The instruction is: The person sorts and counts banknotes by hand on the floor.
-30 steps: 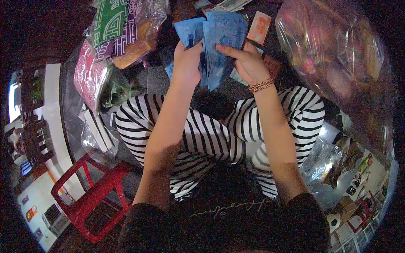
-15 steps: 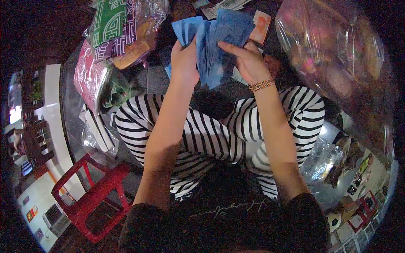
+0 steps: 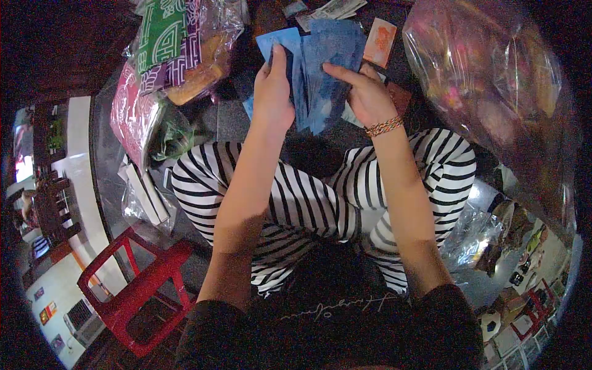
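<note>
Several blue banknotes (image 3: 333,58) are held over the floor beyond my crossed legs. My left hand (image 3: 274,98) is closed on the left-hand part of them, its thumb lying along the face of the notes. On the other side, my right hand (image 3: 370,98), with a braided bracelet at the wrist, grips the right-hand part, its index finger stretched across the front note. The two parts overlap in the middle. Just past the right hand lies an orange banknote (image 3: 380,43). Pale banknotes (image 3: 336,11) lie farther off, and other paper pieces are partly hidden under the hands.
Clear plastic bags with green, purple and pink patterned packs (image 3: 163,49) lie at the left. A large transparent bag (image 3: 487,68) of colourful contents stands at the right. A red plastic stool (image 3: 139,290) is at lower left, and crumpled clear plastic (image 3: 472,237) at lower right.
The fanned blue notes in my left hand are now closer together, and its thumb has moved up onto their face. Both hands have shifted slightly towards me.
</note>
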Action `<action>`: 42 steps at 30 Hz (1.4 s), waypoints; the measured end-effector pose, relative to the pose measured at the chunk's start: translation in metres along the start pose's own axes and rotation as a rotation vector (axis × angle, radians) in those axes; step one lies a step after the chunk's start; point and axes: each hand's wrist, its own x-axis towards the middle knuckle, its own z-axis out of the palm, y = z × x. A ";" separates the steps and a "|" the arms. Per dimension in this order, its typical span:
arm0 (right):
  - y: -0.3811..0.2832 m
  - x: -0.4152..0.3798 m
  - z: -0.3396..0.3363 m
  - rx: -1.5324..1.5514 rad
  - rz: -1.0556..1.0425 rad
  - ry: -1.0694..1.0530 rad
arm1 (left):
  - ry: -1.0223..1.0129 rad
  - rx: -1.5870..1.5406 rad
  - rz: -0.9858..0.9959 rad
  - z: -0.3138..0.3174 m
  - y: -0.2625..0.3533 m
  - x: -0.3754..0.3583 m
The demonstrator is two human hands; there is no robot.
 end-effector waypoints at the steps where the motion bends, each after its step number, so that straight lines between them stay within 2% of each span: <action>1: 0.000 0.000 0.000 -0.013 -0.001 0.014 | -0.020 -0.009 0.021 0.000 -0.001 -0.001; 5: -0.004 -0.002 0.005 0.017 -0.017 0.012 | -0.016 0.022 0.060 0.000 -0.001 -0.002; 7: -0.005 -0.003 0.006 0.008 -0.048 0.065 | -0.033 0.156 0.128 0.003 -0.001 -0.005; 11: -0.002 -0.002 0.002 -0.020 -0.054 0.084 | -0.051 0.141 0.071 0.002 0.001 -0.004; 13: 0.000 0.000 0.000 -0.063 -0.069 0.100 | -0.048 0.003 -0.027 0.004 0.001 -0.002; 19: -0.003 -0.003 0.002 -0.039 -0.067 0.067 | -0.076 0.173 0.123 0.005 0.000 -0.007; 23: -0.004 -0.002 0.003 -0.025 -0.056 0.067 | -0.044 0.200 0.099 0.005 0.003 -0.007; 26: -0.004 0.000 0.001 -0.089 -0.151 0.147 | -0.057 0.237 0.096 0.004 0.001 -0.005; 28: -0.001 0.002 -0.006 -0.319 -0.123 0.181 | -0.127 0.643 0.141 0.007 -0.001 -0.010; 29: 0.004 0.002 -0.007 -0.320 -0.124 0.180 | -0.127 0.642 0.142 0.002 -0.008 -0.003; 31: 0.008 0.000 -0.001 -0.302 -0.202 0.197 | -0.314 0.724 0.263 -0.011 -0.024 0.011; 32: 0.006 -0.002 0.002 -0.302 -0.202 0.195 | -0.312 0.724 0.264 -0.013 -0.026 0.012; 34: -0.006 -0.009 0.015 -0.270 -0.083 0.132 | -0.233 0.387 0.090 -0.003 -0.015 0.000; 35: -0.008 -0.009 0.013 -0.270 -0.084 0.131 | -0.233 0.387 0.091 -0.001 -0.010 -0.003; 37: -0.013 -0.009 0.006 -0.465 -0.006 -0.105 | -0.228 0.018 -0.008 0.000 -0.001 -0.006; 38: -0.012 -0.009 0.004 -0.467 -0.006 -0.107 | -0.205 0.021 -0.012 0.003 0.000 -0.005; 39: -0.007 -0.008 0.001 -0.706 -0.058 -0.104 | -0.205 0.020 -0.009 0.005 -0.001 -0.006; 40: -0.004 -0.008 -0.002 -0.945 -0.111 -0.098 | -0.237 0.129 0.080 0.008 -0.002 -0.007; 41: -0.002 -0.006 -0.006 -0.946 -0.110 -0.098 | -0.268 0.237 0.168 0.009 -0.003 -0.008; 42: -0.004 -0.005 -0.007 -1.122 -0.135 -0.037 | -0.267 0.237 0.165 0.008 -0.001 -0.007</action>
